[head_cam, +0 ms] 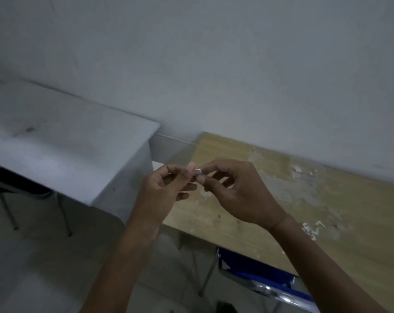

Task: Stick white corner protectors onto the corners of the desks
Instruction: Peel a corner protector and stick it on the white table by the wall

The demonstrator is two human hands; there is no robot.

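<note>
Above the near left corner of the wooden desk (270, 211), a small corner protector (198, 172) is held up in the air between both hands; it is pale and partly see-through, and too small and blurred to make out its shape. The left hand (166, 188) pinches it from the left with thumb and forefinger, the other fingers curled loosely beneath. The right hand (239, 193) pinches it from the right, thumb and forefinger closed on it, the remaining fingers bent under the palm. Both forearms reach up from the bottom edge of the view. The wooden desk stands against a plain white wall (214, 64), and its top is worn, with pale scraped patches beyond the right hand and small white paper scraps (312, 229) lying near the right wrist; a few more white bits lie farther back on the desk, close to the wall. Left of the wooden desk, with a narrow gap between them, stands a white desk (56, 143), also against the wall. A blue chair (261, 276) with a metal frame sits tucked under the near edge of the wooden desk. Pale floor tiles (44, 267) show below the white desk.
</note>
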